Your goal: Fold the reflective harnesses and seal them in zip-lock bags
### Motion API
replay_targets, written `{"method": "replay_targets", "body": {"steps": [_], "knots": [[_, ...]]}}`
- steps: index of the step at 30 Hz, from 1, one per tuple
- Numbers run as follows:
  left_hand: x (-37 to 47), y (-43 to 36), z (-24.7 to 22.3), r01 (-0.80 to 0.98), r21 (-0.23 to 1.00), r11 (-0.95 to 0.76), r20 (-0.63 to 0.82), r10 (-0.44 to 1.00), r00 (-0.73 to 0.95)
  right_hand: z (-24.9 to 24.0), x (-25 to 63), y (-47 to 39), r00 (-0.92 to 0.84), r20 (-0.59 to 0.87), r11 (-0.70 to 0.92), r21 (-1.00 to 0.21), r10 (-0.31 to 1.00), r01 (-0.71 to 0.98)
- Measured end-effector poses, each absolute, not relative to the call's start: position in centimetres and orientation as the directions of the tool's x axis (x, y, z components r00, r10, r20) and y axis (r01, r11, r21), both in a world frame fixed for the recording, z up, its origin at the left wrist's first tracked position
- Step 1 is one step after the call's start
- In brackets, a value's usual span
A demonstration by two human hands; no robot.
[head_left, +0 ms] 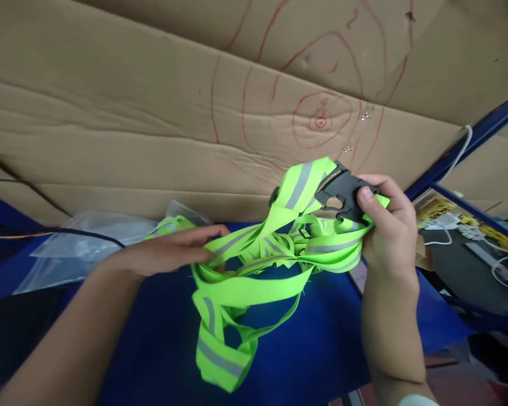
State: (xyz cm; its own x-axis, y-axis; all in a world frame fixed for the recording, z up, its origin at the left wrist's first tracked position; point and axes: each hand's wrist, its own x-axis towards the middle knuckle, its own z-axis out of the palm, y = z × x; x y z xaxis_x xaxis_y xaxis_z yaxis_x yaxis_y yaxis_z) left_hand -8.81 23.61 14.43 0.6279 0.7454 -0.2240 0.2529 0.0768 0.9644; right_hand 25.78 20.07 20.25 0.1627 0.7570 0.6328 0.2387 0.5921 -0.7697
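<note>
A tangled bundle of neon-yellow reflective webbing straps (258,290) with grey stripes hangs in loops between my hands, over a blue surface. My right hand (387,225) is closed, its thumb on a black plastic buckle (342,194) joined to the strap ends. On the other side, my left hand (182,248) is closed around several strands at the bundle's left edge; some of its fingertips are hidden behind the webbing. A small black slider (305,232) shows among the loops. The lowest loop droops toward the blue surface.
Behind stands a cardboard wall (110,113) with red hand-drawn rings. Clear plastic bags (68,248) and a black cable (88,234) lie at left. Blue metal frame bars (469,146) rise at right, beyond them a dark shelf (461,265) holding yellow items and white cables.
</note>
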Motion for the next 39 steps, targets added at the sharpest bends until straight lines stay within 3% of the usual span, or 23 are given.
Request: {"method": "replay_targets", "body": {"steps": [3,6,8,10,13,15,17,19,20,22,24,28,36,39], "knots": [[-8.4,24.3,13.0,0.377,0.925,-0.048,-0.249,0.675,0.695,19.7,25.1,20.2,0.189,0.725,0.649,-0.681,0.662,0.339],[-7.0,24.2,11.7,0.247,0.965,0.088,-0.24,0.675,0.698,18.9,24.4,20.8,0.122,0.743,0.652,-0.644,0.659,0.4],[-5.7,24.2,10.7,0.055,0.983,0.173,-0.174,0.802,0.572,18.4,24.1,21.5,0.102,0.741,0.647,-0.637,0.663,0.42],[-4.4,24.4,9.7,-0.042,0.992,0.117,-0.095,0.93,0.354,18.0,24.1,22.1,0.137,0.758,0.644,-0.622,0.637,0.446],[-2.8,24.7,8.7,0.041,0.999,-0.024,0.019,0.993,0.114,17.7,24.3,22.5,0.194,0.768,0.633,-0.62,0.611,0.464],[-2.2,24.2,8.9,0.083,0.987,-0.137,0.139,0.99,-0.016,17.5,24.3,22.4,0.134,0.742,0.624,-0.634,0.656,0.457],[-1.7,22.8,10.0,0.16,0.914,-0.373,0.389,0.917,-0.089,17.3,23.8,22.0,-0.002,0.695,0.622,-0.642,0.719,0.447],[-1.2,20.8,11.7,0.318,0.669,-0.672,0.702,0.712,0.027,17.0,23.0,21.5,-0.132,0.645,0.628,-0.644,0.752,0.437],[-1.0,19.8,12.5,0.407,0.516,-0.753,0.768,0.618,0.168,16.8,22.6,21.3,-0.18,0.623,0.632,-0.649,0.761,0.425],[-0.6,18.2,13.8,0.573,0.259,-0.778,0.758,0.532,0.379,16.4,21.7,21.0,-0.252,0.583,0.633,-0.673,0.772,0.381],[-0.4,17.6,14.2,0.65,0.169,-0.741,0.714,0.547,0.437,15.9,21.1,20.8,-0.303,0.545,0.623,-0.701,0.782,0.347],[0.0,18.0,13.4,0.69,0.32,-0.649,0.627,0.691,0.359,15.0,20.4,20.9,-0.319,0.5,0.592,-0.709,0.805,0.384],[-0.7,18.9,13.0,0.715,0.462,-0.525,0.459,0.831,0.315,14.7,20.0,20.8,-0.44,0.467,0.635,-0.647,0.767,0.421],[-1.1,19.1,13.0,0.759,0.42,-0.498,0.419,0.848,0.324,14.5,19.8,20.8,-0.468,0.442,0.632,-0.655,0.765,0.414]]}}
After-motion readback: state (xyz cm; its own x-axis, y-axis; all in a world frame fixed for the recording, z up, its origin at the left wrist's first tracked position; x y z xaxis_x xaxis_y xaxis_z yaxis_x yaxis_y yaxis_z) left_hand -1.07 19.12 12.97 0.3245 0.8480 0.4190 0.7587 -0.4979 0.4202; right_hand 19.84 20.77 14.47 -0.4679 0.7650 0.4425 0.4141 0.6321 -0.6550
